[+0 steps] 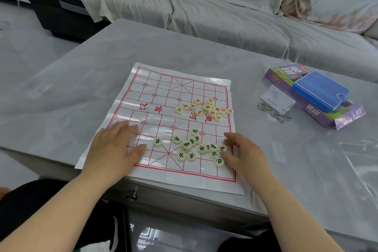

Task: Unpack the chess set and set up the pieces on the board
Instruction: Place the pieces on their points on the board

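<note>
1. The right hand (243, 153) is at the board's near right edge. Its thumb and fingers curl narrowly around a horse piece (222, 148). I cannot tell whether they pinch it or only touch it.
2. The left hand (114, 145) lies flat on the near left part of the board (155, 88), fingers straight and holding nothing. It probably pins the thin sheet so it does not slide or buckle while the other hand works.
3. The black pieces (187, 145) lie in a loose heap on the near half between the hands. They are off the crossings and some overlap. One lies apart to the left, near the left fingertips.
4. The red pieces (206, 107) cluster around the river line at the right, a few stacked. The colours seem sorted by side, ready to be dealt out, and none looks to be on its starting point yet.
5. The board is a glossy, creased sheet with a red grid. It sits slightly askew on the table (81, 67), with its near edge at the table's edge.
6. A blue case (320, 90) rests on a purple box (347, 117), well apart to the right. Unpacking looks finished, and placing the pieces is what remains.
7. A card (276, 97) and metal rings (276, 113) lie beside the box, with a sofa (225, 16) beyond the table.
</note>
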`<state>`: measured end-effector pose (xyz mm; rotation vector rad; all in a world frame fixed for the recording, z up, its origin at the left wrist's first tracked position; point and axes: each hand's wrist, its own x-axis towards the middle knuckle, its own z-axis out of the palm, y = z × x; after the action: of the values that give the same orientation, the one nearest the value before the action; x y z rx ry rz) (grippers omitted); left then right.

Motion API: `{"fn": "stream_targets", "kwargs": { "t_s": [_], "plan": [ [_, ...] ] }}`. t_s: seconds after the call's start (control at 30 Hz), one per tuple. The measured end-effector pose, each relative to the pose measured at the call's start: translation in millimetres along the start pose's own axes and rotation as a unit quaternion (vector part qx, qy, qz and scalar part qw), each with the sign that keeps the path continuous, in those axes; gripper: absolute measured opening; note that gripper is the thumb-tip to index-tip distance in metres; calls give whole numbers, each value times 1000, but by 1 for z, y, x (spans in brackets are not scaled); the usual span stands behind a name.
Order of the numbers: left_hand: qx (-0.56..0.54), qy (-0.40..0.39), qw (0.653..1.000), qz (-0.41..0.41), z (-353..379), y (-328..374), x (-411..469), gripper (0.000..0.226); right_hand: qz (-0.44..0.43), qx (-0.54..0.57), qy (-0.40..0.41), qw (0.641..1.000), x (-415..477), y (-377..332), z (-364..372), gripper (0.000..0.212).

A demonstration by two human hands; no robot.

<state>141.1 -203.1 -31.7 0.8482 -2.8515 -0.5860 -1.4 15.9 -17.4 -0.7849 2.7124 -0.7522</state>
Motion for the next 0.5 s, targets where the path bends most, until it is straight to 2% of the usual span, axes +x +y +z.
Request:
{"fn": "stream_targets", "kwargs": {
  "t_s": [0.2, 0.5],
  "plan": [
    [10, 25, 999, -41, -1, -10, 19, 55, 15, -60, 15, 998, 10, -11, 10, 49],
    [38, -5, 999, -31, 2, -17, 32, 62, 20, -38, 14, 999, 18, -12, 10, 32]
  ]
}}
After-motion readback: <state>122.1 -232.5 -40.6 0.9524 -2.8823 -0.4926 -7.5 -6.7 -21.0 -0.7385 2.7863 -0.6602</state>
